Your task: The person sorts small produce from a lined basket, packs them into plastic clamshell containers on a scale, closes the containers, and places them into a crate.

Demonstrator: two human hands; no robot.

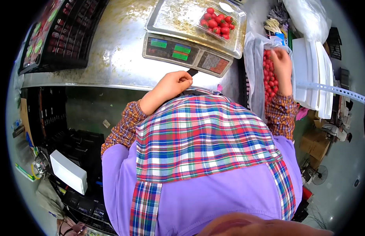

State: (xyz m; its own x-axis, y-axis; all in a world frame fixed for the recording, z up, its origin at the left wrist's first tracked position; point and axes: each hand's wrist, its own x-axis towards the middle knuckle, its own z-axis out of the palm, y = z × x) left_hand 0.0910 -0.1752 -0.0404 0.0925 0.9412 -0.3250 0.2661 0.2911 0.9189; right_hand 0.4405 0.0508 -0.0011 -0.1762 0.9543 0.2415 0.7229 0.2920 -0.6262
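Observation:
My left hand (172,84) rests at the front edge of the steel table, fingers curled together. A small dark piece (192,72) shows at its fingertips, too small to identify, just below the digital scale (190,53). On the scale's metal pan (174,17) stands a clear plastic tray holding small red tomatoes (216,23). Over on the right, my right hand (282,65) hangs above a crate lined with a plastic bag (254,59) and full of loose cherry tomatoes (270,80). Its fingers are bent together, and whatever is between them is hidden.
A black crate (72,39) with packed red produce sits at the table's left. White foam boxes (308,74) and a perforated pale strip (332,88) lie beyond the tomato crate. Gloves (273,25) lie behind it. Black crates (82,145) and a white box (68,172) are below left.

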